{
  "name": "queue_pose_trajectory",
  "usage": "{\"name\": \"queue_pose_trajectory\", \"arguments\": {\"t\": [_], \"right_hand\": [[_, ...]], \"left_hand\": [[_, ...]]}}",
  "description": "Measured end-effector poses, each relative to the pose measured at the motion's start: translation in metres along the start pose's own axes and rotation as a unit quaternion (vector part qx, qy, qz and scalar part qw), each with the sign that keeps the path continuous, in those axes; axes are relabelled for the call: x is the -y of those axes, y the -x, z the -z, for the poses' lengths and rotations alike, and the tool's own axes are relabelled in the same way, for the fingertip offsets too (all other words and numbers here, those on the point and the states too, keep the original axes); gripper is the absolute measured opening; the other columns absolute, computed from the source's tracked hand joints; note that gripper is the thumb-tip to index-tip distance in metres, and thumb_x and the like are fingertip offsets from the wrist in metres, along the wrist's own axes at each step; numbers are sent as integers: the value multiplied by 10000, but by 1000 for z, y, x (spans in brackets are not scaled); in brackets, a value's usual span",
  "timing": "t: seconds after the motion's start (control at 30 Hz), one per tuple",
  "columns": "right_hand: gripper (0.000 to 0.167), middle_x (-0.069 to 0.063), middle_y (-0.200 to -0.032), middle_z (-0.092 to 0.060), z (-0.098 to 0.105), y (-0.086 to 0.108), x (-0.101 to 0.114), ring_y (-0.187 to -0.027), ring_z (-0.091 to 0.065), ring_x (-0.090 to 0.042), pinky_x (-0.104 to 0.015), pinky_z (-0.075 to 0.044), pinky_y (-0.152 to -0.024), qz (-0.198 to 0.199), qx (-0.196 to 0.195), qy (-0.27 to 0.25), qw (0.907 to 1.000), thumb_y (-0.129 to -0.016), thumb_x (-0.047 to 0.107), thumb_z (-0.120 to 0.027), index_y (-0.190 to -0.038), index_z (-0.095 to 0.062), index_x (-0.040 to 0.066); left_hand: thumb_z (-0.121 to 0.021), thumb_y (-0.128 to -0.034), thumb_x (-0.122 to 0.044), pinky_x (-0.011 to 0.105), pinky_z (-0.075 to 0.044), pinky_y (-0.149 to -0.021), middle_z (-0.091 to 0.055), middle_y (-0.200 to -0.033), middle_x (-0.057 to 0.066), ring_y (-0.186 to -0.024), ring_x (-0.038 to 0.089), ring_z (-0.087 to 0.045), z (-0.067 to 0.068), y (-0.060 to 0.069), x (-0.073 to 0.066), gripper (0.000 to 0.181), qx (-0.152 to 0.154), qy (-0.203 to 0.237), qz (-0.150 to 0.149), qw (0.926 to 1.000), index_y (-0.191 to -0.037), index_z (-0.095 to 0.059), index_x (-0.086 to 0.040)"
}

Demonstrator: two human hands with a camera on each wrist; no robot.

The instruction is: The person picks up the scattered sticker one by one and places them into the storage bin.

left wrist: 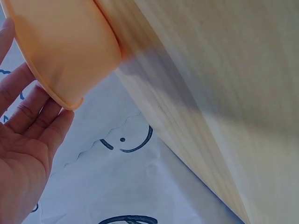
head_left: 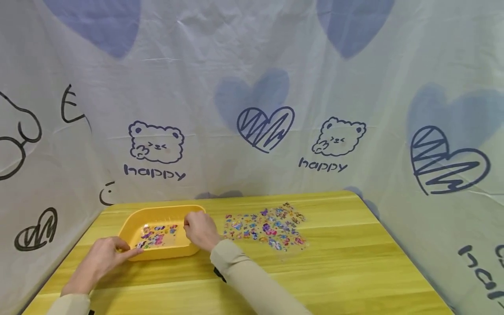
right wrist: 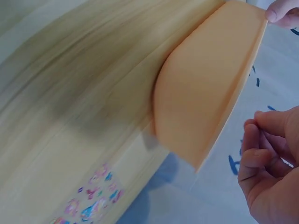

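Observation:
A yellow tray [head_left: 169, 252] with raised walls stands at the left of the table. Small colourful stickers [head_left: 156, 236] lie on its floor. My left hand [head_left: 100, 258] holds the tray's near left corner, its thumb on the near rim and its fingers along the left rim; the left wrist view shows the fingertips against the orange-looking wall [left wrist: 70, 46]. Above the tray's right end is my right hand [head_left: 201, 229], fingers curled. In the right wrist view its thumb and forefinger [right wrist: 254, 122] meet, and I see nothing between them.
Clear sheets of colourful stickers [head_left: 267, 227] lie on the yellow wood-grain table [head_left: 334, 262], right of the tray. A white cloth [head_left: 212, 153] printed with hearts and bears hangs behind the table and along both sides.

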State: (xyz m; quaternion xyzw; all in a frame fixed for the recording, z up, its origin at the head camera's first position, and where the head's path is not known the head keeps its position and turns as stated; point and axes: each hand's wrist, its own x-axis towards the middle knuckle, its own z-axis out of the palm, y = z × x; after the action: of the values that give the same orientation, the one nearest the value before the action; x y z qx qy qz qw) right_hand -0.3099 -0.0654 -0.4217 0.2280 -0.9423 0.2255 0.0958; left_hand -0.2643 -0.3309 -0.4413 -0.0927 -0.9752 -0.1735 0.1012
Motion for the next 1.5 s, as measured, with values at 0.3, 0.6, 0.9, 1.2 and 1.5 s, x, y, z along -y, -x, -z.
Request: {"name": "queue_pose_trajectory", "arguments": {"t": [0.3, 0.6, 0.9, 1.2, 1.5], "right_hand": [[136, 21, -846, -714, 10, 8, -32, -650, -580, -31, -159, -441, -566, -207, -367, -425, 9982, -964, 143, -625, -928, -755, 129], [151, 33, -740, -656, 23, 24, -72, -597, -532, -44, -186, -432, -541, -333, -256, -669, 9969, -954, 112, -619, -852, -729, 121], [213, -10, -671, -651, 42, 57, -117, -505, -426, -55, -204, -354, -507, -319, -30, -394, 9987, -916, -5, -581, -771, -726, 53], [155, -33, -702, -655, 57, 83, -165, -579, -563, -112, -239, -458, -524, -793, -31, -111, 9968, -880, -43, -623, -777, -707, 36], [216, -6, -548, -522, 86, 103, -199, -484, -422, -112, -265, -402, -510, -1415, 339, -165, 9892, -860, 4, -699, -652, -640, 17]], "left_hand": [[-776, -795, -485, 498, -518, -756, -718, -805, 91, -753, 243, -638, 0, 0, 1, 426, -121, -55, -113, 9998, -780, -754, -59], [-770, -795, -499, 522, -511, -769, -724, -847, 134, -798, 296, -650, 5, -1, -2, 452, -136, -15, -114, 9998, -810, -759, -47], [-765, -799, -502, 530, -505, -778, -719, -855, 134, -805, 296, -643, 3, -3, -4, 458, -95, 5, -106, 9999, -822, -755, -45], [-749, -800, -536, 505, -496, -760, -713, -826, 89, -779, 250, -620, 0, 1, -2, 480, 52, -51, 89, 9999, -810, -754, -56], [-729, -800, -578, 474, -498, -734, -723, -854, 125, -768, 225, -608, 1, -1, -1, 536, 168, -34, 203, 9996, -840, -763, -44]]}}
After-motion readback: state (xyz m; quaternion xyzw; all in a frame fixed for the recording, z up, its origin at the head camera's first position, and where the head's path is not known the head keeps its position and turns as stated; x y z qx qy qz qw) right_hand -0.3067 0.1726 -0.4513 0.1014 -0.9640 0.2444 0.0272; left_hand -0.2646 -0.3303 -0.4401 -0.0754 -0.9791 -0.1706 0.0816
